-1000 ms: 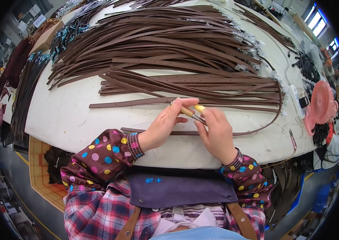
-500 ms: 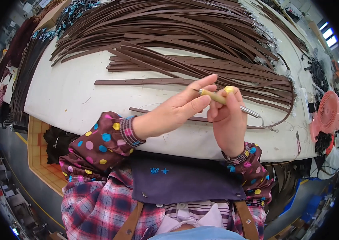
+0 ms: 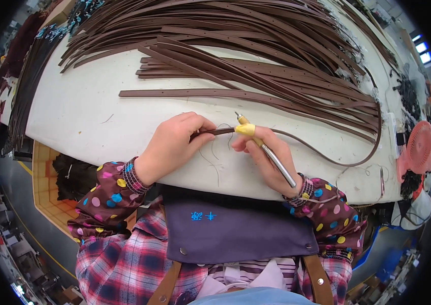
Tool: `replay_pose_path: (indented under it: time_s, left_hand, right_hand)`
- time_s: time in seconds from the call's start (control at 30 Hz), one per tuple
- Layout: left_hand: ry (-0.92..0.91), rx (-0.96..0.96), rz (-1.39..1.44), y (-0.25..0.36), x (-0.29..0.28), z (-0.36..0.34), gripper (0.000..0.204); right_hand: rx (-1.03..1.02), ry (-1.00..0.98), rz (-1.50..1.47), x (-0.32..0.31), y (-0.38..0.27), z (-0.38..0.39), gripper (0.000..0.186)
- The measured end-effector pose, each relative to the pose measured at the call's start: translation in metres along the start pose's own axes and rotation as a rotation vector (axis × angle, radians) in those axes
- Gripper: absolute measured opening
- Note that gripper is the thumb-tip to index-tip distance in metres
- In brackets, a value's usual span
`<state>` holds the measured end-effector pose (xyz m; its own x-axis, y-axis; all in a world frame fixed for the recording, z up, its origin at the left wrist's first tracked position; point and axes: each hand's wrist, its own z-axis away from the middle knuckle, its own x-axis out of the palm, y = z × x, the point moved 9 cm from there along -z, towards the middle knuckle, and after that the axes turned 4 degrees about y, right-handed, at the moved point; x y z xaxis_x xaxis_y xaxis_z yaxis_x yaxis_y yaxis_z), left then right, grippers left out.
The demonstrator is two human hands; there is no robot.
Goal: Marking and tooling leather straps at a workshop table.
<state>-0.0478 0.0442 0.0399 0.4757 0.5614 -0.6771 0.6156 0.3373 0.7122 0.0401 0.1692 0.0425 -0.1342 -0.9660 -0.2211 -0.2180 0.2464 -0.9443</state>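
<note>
My left hand pinches a narrow brown strap between thumb and fingers, just above the white tabletop. From there the strap runs behind my right hand and curves away to the right. That hand holds a slim pen-like tool with a metal shaft, a tan grip and a pointed metal tip aimed up and away. Yellow wrapping covers one of its fingers. Fine dark threads hang or lie around the strap between my hands. Whether the right fingertips touch the strap, I cannot tell.
A large heap of brown straps with punched holes covers the far side, and a single strap lies nearer. At the right stand a pink fan and small scissors-like metal tool. An orange-lined bin sits at the left.
My left hand has moved down and left, closing on the strap that lay on the table. My right hand has lowered, and the tool's tip now points up and away rather than left.
</note>
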Motion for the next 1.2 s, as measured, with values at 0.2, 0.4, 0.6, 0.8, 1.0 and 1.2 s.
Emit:
replay_pose_path:
  time_s: [0.2,0.4,0.6,0.8,1.0,1.2]
  left_hand:
    - [-0.306,-0.426,0.475,-0.017,0.036,0.000,0.024]
    - [-0.178,-0.415,0.571,-0.025,0.010,0.003,0.039]
    - [-0.055,-0.160,0.028,-0.021,-0.027,0.005,0.029]
    - [-0.060,-0.021,-0.183,-0.010,-0.017,0.008,0.019]
    - [0.018,-0.016,-0.233,-0.006,-0.015,0.007,0.016]
    - [0.243,0.378,-0.552,0.029,-0.015,0.017,0.014]
  right_hand:
    - [-0.049,0.124,-0.060,-0.019,0.007,-0.013,0.023]
    - [0.107,-0.065,-0.010,-0.006,0.024,-0.021,0.025]
    - [0.076,-0.007,-0.019,-0.007,0.024,-0.023,0.023]
    - [0.131,-0.079,-0.044,-0.005,0.028,-0.022,0.027]
    - [-0.052,0.019,0.004,-0.013,0.000,-0.026,0.029]
    - [-0.052,0.093,-0.130,-0.011,-0.007,-0.026,0.026]
